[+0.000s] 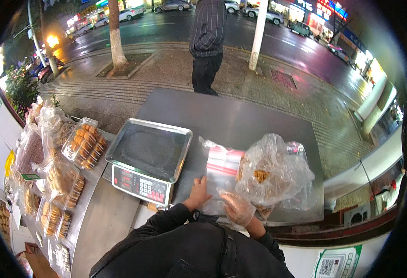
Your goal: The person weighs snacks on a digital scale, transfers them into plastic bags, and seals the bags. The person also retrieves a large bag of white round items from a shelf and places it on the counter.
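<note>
My left hand [198,194] is bare, its thumb apart from its fingers, at the lower left edge of a stack of clear plastic bags [214,186]. The stack has red and white bands across its upper part and lies flat on the metal counter [224,114]. A thin clear plastic glove covers my right hand [237,209], which is over the lower right of the stack; whether it pinches anything is unclear. Just beyond that hand sits a large clear plastic bag [276,173] with brown food pieces [261,176] inside.
To the left stands a digital scale [147,149] with a bare metal pan. Clear boxes of baked snacks [85,142] and bagged goods [31,149] crowd the left side counter. A person [207,38] stands beyond the far counter edge. A printed code sign [337,262] is at lower right.
</note>
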A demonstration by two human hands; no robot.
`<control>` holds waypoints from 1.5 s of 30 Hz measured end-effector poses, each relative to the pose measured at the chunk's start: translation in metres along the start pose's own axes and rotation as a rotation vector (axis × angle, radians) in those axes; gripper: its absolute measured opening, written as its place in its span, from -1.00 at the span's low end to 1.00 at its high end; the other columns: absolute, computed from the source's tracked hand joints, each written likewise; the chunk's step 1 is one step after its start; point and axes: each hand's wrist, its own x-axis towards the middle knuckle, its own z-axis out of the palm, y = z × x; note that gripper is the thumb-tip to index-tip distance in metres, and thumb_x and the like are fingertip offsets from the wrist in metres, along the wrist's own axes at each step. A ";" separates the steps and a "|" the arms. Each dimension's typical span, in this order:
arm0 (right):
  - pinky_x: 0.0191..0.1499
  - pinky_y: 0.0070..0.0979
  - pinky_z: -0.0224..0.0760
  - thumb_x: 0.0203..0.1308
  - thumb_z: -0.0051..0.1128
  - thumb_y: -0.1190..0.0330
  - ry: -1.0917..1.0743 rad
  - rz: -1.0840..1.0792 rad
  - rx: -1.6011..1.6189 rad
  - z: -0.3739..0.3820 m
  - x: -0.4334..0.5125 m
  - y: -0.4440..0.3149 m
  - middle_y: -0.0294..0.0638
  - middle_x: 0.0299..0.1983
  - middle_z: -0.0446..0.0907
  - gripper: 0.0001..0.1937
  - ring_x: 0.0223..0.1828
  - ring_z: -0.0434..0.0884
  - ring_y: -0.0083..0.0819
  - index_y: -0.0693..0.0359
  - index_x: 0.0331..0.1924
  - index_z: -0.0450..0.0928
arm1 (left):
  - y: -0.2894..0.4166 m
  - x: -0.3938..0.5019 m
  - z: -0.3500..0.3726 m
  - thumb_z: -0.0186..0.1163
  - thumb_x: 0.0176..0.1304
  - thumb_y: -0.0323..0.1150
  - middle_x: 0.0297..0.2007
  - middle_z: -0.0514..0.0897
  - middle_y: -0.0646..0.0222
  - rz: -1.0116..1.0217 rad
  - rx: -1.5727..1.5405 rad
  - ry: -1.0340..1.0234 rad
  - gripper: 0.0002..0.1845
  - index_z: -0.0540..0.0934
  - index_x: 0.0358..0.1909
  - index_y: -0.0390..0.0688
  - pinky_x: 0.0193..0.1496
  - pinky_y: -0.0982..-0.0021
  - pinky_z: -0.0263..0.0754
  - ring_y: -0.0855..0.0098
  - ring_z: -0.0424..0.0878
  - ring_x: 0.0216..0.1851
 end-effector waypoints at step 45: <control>-0.44 -0.47 0.39 0.14 0.06 0.41 -0.016 0.699 0.701 -0.030 0.044 -0.034 -0.26 -0.45 0.50 -0.90 -0.45 0.51 -0.44 0.27 -0.33 0.50 | 0.096 -0.087 -0.201 0.31 -0.12 -0.45 0.09 0.38 0.26 0.773 -0.012 0.354 -0.56 0.53 -0.09 -0.09 0.18 0.22 0.23 0.11 0.31 0.15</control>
